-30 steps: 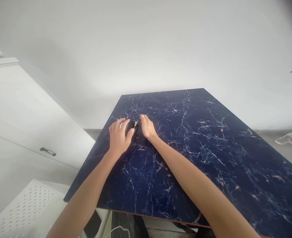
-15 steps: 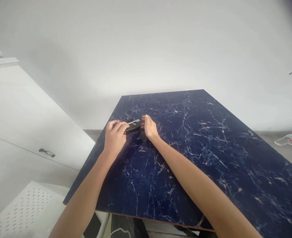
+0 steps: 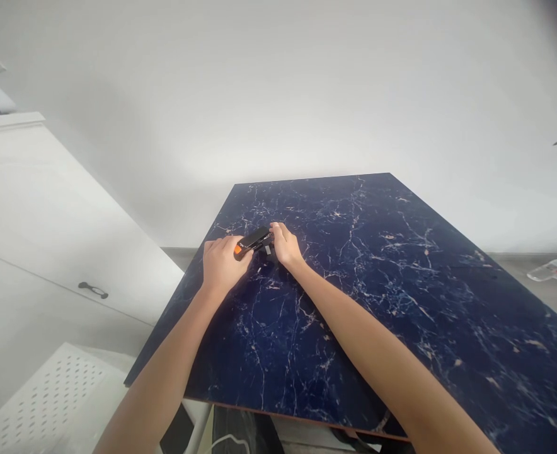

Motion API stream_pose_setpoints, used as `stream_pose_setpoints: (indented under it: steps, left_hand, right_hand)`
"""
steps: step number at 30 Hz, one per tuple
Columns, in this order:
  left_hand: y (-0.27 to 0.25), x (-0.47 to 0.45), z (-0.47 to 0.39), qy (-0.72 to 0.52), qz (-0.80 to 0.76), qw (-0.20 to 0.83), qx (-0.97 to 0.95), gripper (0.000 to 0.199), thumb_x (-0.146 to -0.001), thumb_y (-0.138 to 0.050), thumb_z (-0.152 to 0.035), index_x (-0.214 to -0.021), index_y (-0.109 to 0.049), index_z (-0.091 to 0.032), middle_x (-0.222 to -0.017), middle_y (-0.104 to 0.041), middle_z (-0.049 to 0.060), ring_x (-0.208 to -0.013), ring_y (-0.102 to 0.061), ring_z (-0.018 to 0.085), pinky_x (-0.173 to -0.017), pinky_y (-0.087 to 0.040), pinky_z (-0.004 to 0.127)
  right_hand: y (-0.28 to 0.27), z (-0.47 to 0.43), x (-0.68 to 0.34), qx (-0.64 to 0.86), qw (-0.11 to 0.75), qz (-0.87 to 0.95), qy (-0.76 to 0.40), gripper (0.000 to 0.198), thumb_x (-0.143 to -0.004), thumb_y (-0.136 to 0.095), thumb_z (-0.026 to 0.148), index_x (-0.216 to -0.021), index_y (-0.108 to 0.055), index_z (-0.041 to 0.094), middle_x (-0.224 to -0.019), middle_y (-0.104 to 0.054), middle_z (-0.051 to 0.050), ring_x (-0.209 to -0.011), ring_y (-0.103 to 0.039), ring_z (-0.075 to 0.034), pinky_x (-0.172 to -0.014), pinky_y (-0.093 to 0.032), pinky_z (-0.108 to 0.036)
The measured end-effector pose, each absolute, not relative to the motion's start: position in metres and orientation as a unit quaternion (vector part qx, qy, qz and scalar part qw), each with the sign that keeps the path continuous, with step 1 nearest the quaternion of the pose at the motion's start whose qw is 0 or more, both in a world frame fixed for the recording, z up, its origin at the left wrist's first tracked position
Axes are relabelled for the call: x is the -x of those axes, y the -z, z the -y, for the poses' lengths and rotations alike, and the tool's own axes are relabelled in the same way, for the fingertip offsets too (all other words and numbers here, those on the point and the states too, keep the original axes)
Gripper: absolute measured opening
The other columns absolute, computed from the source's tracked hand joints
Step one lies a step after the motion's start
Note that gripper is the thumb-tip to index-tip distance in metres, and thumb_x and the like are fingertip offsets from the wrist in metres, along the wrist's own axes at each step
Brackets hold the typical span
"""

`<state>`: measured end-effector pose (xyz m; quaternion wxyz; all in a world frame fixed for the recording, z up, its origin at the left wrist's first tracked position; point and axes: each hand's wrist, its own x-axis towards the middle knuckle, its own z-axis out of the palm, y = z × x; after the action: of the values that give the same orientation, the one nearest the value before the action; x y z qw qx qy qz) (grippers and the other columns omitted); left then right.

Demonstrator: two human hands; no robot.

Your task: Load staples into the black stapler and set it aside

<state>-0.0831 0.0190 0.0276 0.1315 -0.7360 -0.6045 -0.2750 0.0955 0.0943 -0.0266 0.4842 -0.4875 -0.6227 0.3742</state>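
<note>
A black stapler (image 3: 254,238) with an orange end is tilted just above the table's left middle. My left hand (image 3: 224,260) is closed around its orange end, thumb along the near side. The fingers of my right hand (image 3: 285,244) are bent against the other end of the stapler, partly hidden behind the hand. Below the stapler, close to my right fingers, shows a small grey piece (image 3: 268,250); I cannot tell whether it is part of the stapler.
The dark blue marbled table (image 3: 377,302) stands against a pale wall (image 3: 307,94). A white cabinet (image 3: 70,208) is at the left, with a perforated white seat (image 3: 46,403) below it. A clear plastic bottle (image 3: 553,268) lies beyond the right table edge.
The stapler has been turned in my left hand: its silver strip faced up before, and now a black side and the orange end show. My right fingers have closed in on its far end.
</note>
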Motion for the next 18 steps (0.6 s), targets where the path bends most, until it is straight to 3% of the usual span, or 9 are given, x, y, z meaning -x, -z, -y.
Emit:
stream_pose_setpoints:
  steps: [5, 11, 15, 18]
  left_hand:
    - [-0.020, 0.077, -0.020, 0.283, 0.621, 0.141, 0.718, 0.020, -0.091, -0.064, -0.034, -0.107, -0.065, -0.022, -0.101, -0.074, 0.008, -0.100, -0.067, 0.030, -0.096, -0.042, 0.043]
    - [-0.021, 0.076, -0.018, 0.288, 0.629, 0.140, 0.708, 0.023, -0.091, -0.065, -0.034, -0.110, -0.063, -0.021, -0.106, -0.073, 0.010, -0.103, -0.067, 0.031, -0.096, -0.043, 0.042]
    - [-0.020, 0.075, -0.019, 0.255, 0.635, 0.121, 0.719, 0.044, -0.094, -0.062, -0.035, -0.135, -0.055, -0.022, -0.120, -0.070, 0.013, -0.110, -0.066, 0.033, -0.097, -0.043, 0.044]
    - [-0.016, 0.071, -0.019, 0.213, 0.633, 0.127, 0.733, 0.050, -0.098, -0.055, -0.033, -0.147, -0.047, -0.024, -0.129, -0.065, 0.015, -0.112, -0.065, 0.033, -0.096, -0.044, 0.045]
  right_hand:
    - [0.016, -0.086, -0.093, 0.390, 0.514, 0.626, -0.437, 0.045, -0.102, -0.038, 0.055, -0.129, -0.062, 0.028, -0.115, -0.075, -0.003, -0.114, -0.067, -0.021, -0.106, -0.046, -0.038]
    - [0.016, -0.089, -0.094, 0.322, 0.522, 0.576, -0.541, 0.049, -0.101, -0.035, 0.053, -0.131, -0.058, 0.022, -0.109, -0.077, -0.007, -0.115, -0.069, -0.024, -0.108, -0.046, -0.041]
    - [0.016, -0.088, -0.092, 0.385, 0.500, 0.586, -0.508, 0.042, -0.098, -0.046, 0.049, -0.130, -0.059, 0.025, -0.112, -0.076, -0.005, -0.115, -0.069, -0.023, -0.106, -0.047, -0.041]
    - [0.015, -0.084, -0.088, 0.420, 0.481, 0.646, -0.418, 0.040, -0.099, -0.047, 0.046, -0.132, -0.059, 0.027, -0.124, -0.071, -0.006, -0.118, -0.065, -0.023, -0.108, -0.045, -0.040]
